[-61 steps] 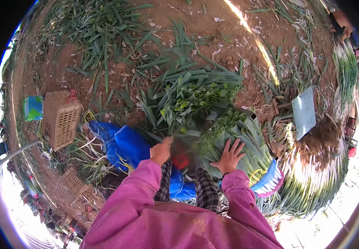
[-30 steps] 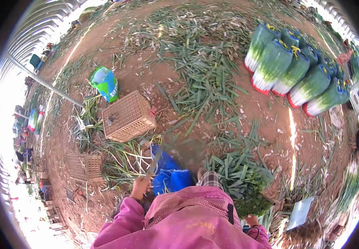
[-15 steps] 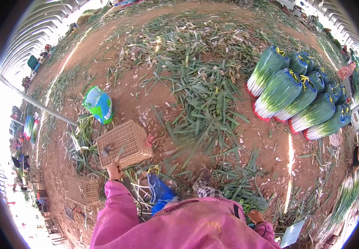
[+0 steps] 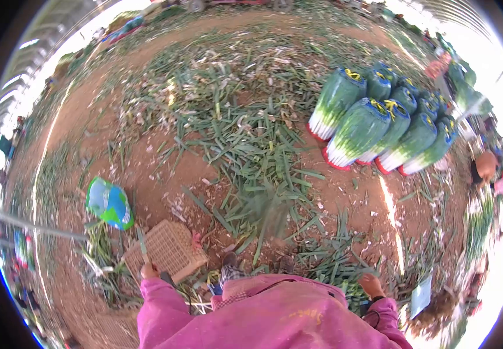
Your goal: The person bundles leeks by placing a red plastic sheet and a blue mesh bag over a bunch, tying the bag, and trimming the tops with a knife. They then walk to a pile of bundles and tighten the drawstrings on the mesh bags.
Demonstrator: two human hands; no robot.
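My left hand (image 4: 149, 271) is closed around a knife (image 4: 142, 244), whose flat blade points forward over the edge of a tan plastic crate (image 4: 176, 251). The crate lies bottom up on the soil, with a bit of red stuff at its right corner. Low on my right side, my right hand (image 4: 371, 285) hangs above cut green leek leaves (image 4: 339, 267). Its fingers look loosely bent and apart, with nothing visible in them. Both arms are in pink sleeves. My shoes (image 4: 230, 259) show below the jacket.
Several bundled leeks (image 4: 359, 132) in blue-topped nets stand at the right. A green and blue bag (image 4: 109, 203) is left of the crate, beside loose leeks (image 4: 101, 250). Leaf trimmings (image 4: 251, 157) cover the ground ahead. A light-blue board (image 4: 421, 296) lies at right.
My view has shifted, and the crate, bag and bundles sit further left in it. My body is more upright, with both shoes showing. The knife stays in my left hand; my right hand has moved outward.
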